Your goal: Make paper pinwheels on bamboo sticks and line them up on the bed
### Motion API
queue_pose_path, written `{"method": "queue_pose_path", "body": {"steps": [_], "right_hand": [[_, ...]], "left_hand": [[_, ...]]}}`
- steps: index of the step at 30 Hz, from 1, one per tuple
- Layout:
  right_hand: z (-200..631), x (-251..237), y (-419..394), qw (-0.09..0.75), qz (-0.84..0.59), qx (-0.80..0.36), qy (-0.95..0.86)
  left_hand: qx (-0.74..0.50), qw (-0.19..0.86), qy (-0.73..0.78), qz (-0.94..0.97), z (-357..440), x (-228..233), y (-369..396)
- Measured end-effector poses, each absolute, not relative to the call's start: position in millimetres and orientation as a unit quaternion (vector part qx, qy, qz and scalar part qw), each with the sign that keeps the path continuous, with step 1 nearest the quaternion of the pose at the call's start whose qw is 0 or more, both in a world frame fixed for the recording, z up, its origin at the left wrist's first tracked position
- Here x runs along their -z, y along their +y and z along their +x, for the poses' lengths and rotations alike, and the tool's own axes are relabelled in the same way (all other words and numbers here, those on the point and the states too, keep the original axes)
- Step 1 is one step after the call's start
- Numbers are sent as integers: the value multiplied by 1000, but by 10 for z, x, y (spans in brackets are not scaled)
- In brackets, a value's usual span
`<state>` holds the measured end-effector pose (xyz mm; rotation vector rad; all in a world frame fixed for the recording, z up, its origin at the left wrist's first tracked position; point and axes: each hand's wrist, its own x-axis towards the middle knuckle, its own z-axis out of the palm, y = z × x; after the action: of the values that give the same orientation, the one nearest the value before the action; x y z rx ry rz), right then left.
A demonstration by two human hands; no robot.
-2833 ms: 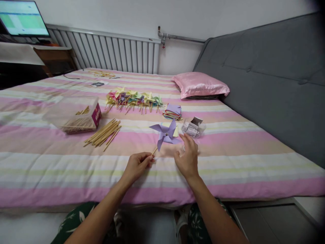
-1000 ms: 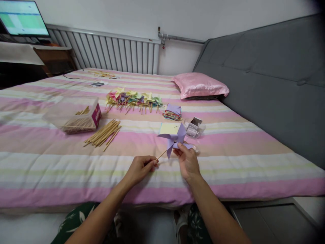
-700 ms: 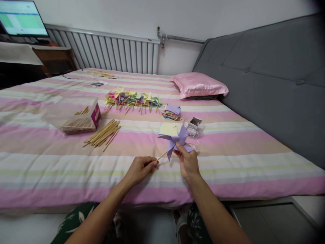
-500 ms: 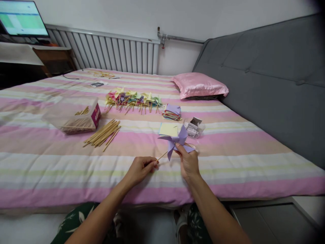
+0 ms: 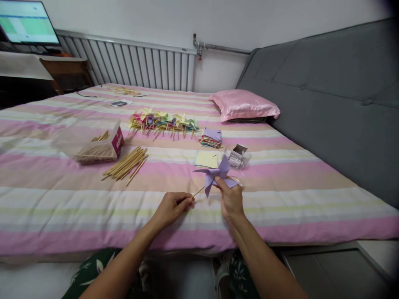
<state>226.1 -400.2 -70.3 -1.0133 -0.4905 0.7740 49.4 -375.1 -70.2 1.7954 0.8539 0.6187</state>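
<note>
A purple paper pinwheel (image 5: 210, 176) is held over the striped bedspread, its blades folded toward a small pin at the middle. My right hand (image 5: 231, 198) is closed on it, the thumb pressed near the centre. My left hand (image 5: 175, 207) pinches the thin wooden stick (image 5: 198, 192) that runs from behind the blades down to the left. Just beyond the pinwheel lies a pale yellow paper square (image 5: 206, 159). A small clear box (image 5: 237, 158) with metallic-looking contents sits to its right.
A stack of coloured paper squares (image 5: 211, 137) lies behind. Several finished pinwheels (image 5: 165, 121) are heaped farther back. Loose wooden sticks (image 5: 126, 165) lie at left beside a clear plastic tub (image 5: 77, 139) holding more sticks. A pink pillow (image 5: 246, 106) rests near the grey headboard (image 5: 330, 87).
Almost nothing differs. Both hands keep their hold on the pinwheel and its stick, with only a very slight shift.
</note>
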Motion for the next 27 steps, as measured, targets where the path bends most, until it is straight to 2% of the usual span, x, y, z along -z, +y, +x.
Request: {"method": "queue_pose_path", "body": {"steps": [9,14,19,23,27], "right_hand": [[2332,633,-4016,740,-473,-330,-347],[2449,558,-4074,712,-530,-144,-437],[2474,507,-4135,591,-597,48,-541],[2463,512,-4147,541,-632,80,-549],[2450,522,-4142,539,-637,71,-546]], "left_hand": [[-277,478,377,744,476,706,-3712],[-309,468,407,721,452,713,-3675],[-314,472,411,714,443,707,-3675],[-319,467,410,716,444,718,-3680],[-321,477,416,704,450,741,-3669]]}}
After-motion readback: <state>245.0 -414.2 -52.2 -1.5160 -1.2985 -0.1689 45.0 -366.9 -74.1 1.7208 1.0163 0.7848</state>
